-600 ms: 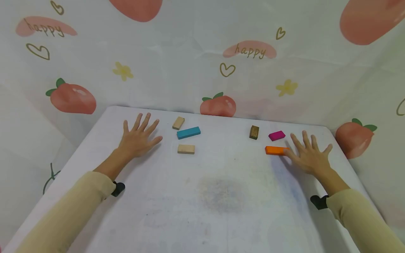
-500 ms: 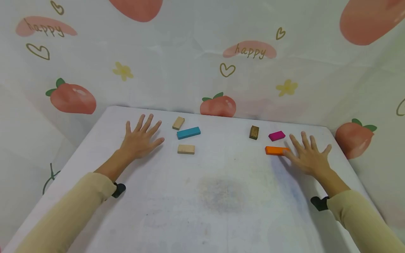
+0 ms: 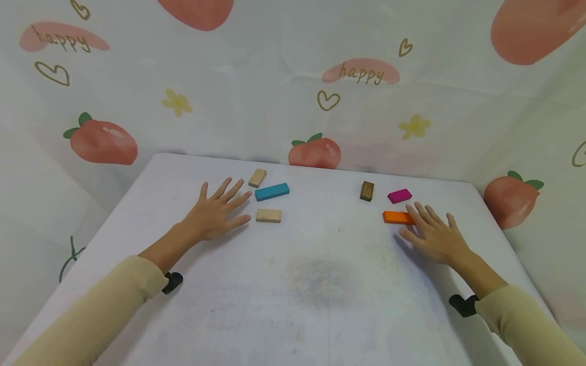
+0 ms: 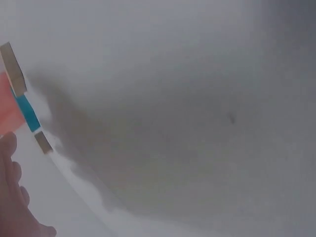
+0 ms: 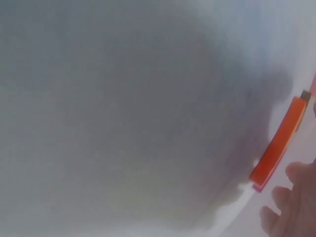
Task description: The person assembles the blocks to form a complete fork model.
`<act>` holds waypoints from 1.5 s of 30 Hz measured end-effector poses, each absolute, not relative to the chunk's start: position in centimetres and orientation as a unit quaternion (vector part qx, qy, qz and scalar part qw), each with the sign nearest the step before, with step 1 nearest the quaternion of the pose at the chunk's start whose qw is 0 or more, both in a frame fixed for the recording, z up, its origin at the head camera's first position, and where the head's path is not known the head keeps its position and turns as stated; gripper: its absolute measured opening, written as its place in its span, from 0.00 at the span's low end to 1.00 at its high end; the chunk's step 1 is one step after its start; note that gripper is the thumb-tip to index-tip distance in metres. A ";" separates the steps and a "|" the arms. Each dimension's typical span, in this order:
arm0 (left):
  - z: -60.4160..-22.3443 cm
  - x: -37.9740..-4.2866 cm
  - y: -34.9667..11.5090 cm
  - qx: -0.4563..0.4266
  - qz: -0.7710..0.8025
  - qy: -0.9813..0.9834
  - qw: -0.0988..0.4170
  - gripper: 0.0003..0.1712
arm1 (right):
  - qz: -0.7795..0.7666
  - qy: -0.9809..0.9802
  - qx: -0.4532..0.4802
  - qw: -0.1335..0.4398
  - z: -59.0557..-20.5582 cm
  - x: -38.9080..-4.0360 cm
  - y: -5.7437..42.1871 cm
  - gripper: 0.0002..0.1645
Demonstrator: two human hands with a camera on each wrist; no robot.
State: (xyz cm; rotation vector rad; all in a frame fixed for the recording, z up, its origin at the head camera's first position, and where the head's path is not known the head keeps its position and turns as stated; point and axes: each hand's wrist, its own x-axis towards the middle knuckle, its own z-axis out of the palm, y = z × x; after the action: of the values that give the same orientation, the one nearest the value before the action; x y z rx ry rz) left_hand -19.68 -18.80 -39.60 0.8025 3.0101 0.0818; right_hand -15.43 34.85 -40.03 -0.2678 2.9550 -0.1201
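Observation:
My left hand (image 3: 212, 216) hovers palm down with spread fingers, just left of three blocks: a light wooden block (image 3: 258, 178) at the back, a longer blue block (image 3: 272, 192), and a second light wooden block (image 3: 268, 216) nearest me. On the other side, my right hand (image 3: 436, 236) is held over the table with fingers stretched out, its fingertips overlapping the right end of an orange block (image 3: 396, 217) in the head view. Behind that lie a magenta block (image 3: 400, 195) and a dark brown wooden block (image 3: 367, 191). Neither hand holds anything.
All the blocks lie on a white table (image 3: 220, 315) with a greyish smudge in its middle. Behind it hangs a white cloth (image 3: 256, 66) printed with peaches, hearts and flowers. A green cord (image 3: 72, 259) shows past the left edge.
My left hand has moved right, toward the blue and light wooden blocks. My right hand has turned and shifted slightly left and nearer me, its fingers closer together. The blocks stay put.

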 end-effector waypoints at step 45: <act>-39.4 -17.5 -14.1 0.362 0.044 0.926 0.098 0.43 | -0.123 0.973 -0.173 0.094 -40.7 -15.7 30.1 0.55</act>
State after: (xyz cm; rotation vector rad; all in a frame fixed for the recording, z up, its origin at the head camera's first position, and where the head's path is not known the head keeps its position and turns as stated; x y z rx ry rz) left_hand -17.49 -14.12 -39.36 1.0706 2.7401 0.1293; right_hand -15.66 30.08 -40.69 -0.5132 2.8849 -0.3656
